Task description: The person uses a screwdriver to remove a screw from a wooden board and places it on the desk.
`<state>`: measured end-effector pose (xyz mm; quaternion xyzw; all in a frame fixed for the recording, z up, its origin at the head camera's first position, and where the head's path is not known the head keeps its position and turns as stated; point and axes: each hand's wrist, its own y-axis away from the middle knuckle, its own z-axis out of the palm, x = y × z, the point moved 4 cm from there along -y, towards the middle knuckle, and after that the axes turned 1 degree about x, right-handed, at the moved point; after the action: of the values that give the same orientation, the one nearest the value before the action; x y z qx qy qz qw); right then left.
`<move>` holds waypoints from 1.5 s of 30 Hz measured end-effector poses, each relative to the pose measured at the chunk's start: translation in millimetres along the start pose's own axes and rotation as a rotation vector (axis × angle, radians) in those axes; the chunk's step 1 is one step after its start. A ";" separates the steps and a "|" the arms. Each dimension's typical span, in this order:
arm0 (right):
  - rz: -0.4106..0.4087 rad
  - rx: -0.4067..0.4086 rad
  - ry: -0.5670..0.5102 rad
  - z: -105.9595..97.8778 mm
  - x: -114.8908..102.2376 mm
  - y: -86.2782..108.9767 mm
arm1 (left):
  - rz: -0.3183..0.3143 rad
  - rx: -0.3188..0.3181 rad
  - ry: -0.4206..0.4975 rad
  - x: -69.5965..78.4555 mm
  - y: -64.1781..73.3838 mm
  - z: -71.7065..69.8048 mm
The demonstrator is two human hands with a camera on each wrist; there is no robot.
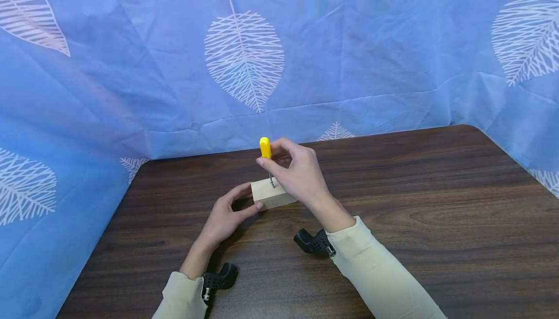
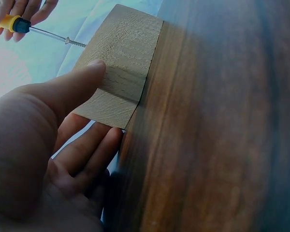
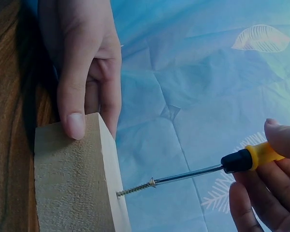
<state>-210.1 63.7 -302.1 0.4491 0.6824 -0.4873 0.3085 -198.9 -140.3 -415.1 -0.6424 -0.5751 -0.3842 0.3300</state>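
Note:
A pale wooden block (image 1: 272, 200) lies on the dark table, its left end gripped between the thumb and fingers of my left hand (image 1: 224, 217). From its top face stands a screw (image 3: 135, 188), tip in the wood and most of the thread showing. The shaft of a yellow and black screwdriver (image 3: 241, 162) meets the screw head, nearly in line with it. My right hand (image 1: 301, 168) holds the screwdriver by its yellow handle between thumb and fingers, above the block. In the left wrist view, my left thumb (image 2: 84, 79) presses on the block's side face.
The brown wood-grain table (image 1: 436, 188) reaches back to a blue cloth (image 1: 371, 42) printed with white leaves. A black wrist mount (image 1: 312, 241) sits by the right sleeve, and another black mount (image 1: 222, 276) by the left sleeve.

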 end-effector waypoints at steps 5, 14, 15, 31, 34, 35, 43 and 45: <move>-0.008 -0.026 0.020 0.8 -1.1 0.5 | 0.004 -0.001 0.003 0.3 0.1 -0.5; 0.008 0.001 -0.016 0.4 0.5 0.4 | 0.003 0.000 -0.003 1.5 1.0 -0.5; 0.009 0.001 -0.017 0.4 1.0 0.2 | 0.005 -0.001 -0.004 1.8 0.9 -0.4; -0.014 0.028 -0.013 0.1 1.6 -0.2 | 0.006 -0.001 -0.002 2.2 1.0 -0.7; -0.013 0.024 -0.015 0.3 0.8 -0.4 | 0.008 0.002 -0.003 2.3 1.0 -0.9; -0.012 0.018 -0.011 0.6 0.6 -0.4 | 0.008 0.002 -0.003 2.1 0.8 -0.9; 0.008 -0.013 0.002 1.6 -0.5 0.7 | 0.003 0.005 0.001 2.5 0.8 -0.3; 0.007 -0.008 -0.004 1.5 0.0 0.5 | 0.001 0.005 0.002 2.5 0.4 0.0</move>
<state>-209.7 62.4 -302.9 0.4494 0.6820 -0.4845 0.3133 -198.4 -139.2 -413.0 -0.6415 -0.5756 -0.3832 0.3321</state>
